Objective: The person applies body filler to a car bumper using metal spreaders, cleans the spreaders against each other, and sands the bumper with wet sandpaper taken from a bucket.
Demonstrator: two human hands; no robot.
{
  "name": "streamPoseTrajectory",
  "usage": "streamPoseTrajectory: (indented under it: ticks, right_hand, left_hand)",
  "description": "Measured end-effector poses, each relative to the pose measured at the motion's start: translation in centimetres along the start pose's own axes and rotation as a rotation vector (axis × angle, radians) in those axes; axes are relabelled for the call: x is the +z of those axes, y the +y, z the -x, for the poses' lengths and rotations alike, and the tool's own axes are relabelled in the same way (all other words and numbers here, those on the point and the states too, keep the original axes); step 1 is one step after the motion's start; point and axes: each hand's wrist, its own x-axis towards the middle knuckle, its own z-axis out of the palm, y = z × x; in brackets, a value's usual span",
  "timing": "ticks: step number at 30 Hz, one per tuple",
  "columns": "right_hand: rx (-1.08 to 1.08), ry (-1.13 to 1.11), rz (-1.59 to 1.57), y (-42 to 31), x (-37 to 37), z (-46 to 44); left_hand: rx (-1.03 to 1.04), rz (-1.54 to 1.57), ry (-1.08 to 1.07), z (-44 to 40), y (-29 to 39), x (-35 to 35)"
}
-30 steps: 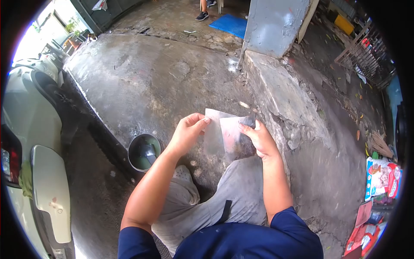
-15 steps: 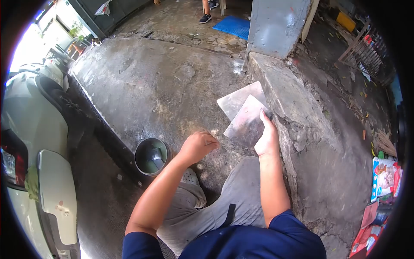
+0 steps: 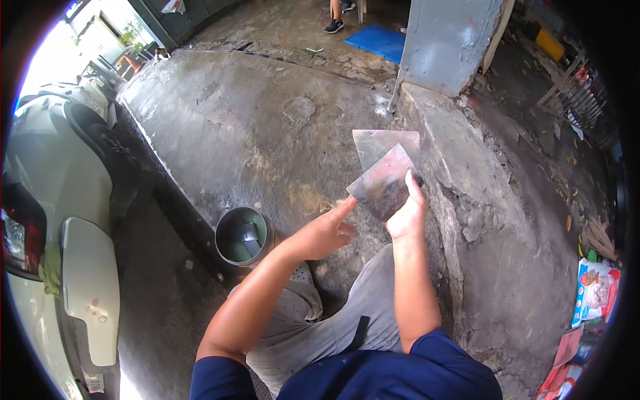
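Our right grip (image 3: 408, 217) clasps the front sheet (image 3: 385, 181) and rear sheet (image 3: 385, 140), fanned toward eleven o'clock. Our left grip (image 3: 325, 233) is empty, loosely spread, its index finger at the front sheet's nine-o'clock corner; contact we cannot tell.

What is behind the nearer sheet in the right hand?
Behind the nearer sheet, a second sheet juts out above. Its overlapped lower part is covered, and anything else directly behind there cannot be seen.
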Motion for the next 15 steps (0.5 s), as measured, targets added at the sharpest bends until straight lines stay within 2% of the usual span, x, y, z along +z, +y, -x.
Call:
streamPoseTrajectory:
  ticks: [1, 4, 7, 8, 11, 13, 14, 15]
  right_hand:
    - [-0.003, 0.001, -0.004, 0.1, -0.1, -0.1]
    - [0.034, -0.004, -0.034, 0.4, -0.1, 0.1]
    - [0.103, -0.039, -0.018, 2.4, 1.0, 1.2]
    - [0.129, -0.055, -0.001, 3.3, 1.5, 1.8]
    - [0.071, 0.083, 0.001, 4.3, 1.7, 1.3]
    - [-0.228, 0.107, 0.157, 2.2, 0.6, -0.4]
    - [-0.538, 0.277, 0.259, 2.0, 0.6, -1.2]
    - [-0.598, 0.271, 0.611, 0.8, -1.6, -1.7]
  left_hand:
    - [0.037, -0.063, -0.016, 0.3, 0.0, 0.0]
    - [0.256, 0.051, -0.062, 0.0, -0.6, 1.3]
    - [0.23, 0.45, 0.136, -1.6, -2.6, 3.1]
    - [0.051, 0.574, 0.042, -0.5, 0.7, 1.2]
    - [-0.093, 0.792, 0.233, -0.5, 0.4, 0.4]
    - [-0.007, 0.862, 0.223, 0.0, 0.3, -0.6]
    - [0.006, 0.852, 0.224, 0.2, 0.2, -1.0]
    - [0.02, 0.844, 0.224, 0.4, 0.1, -1.3]
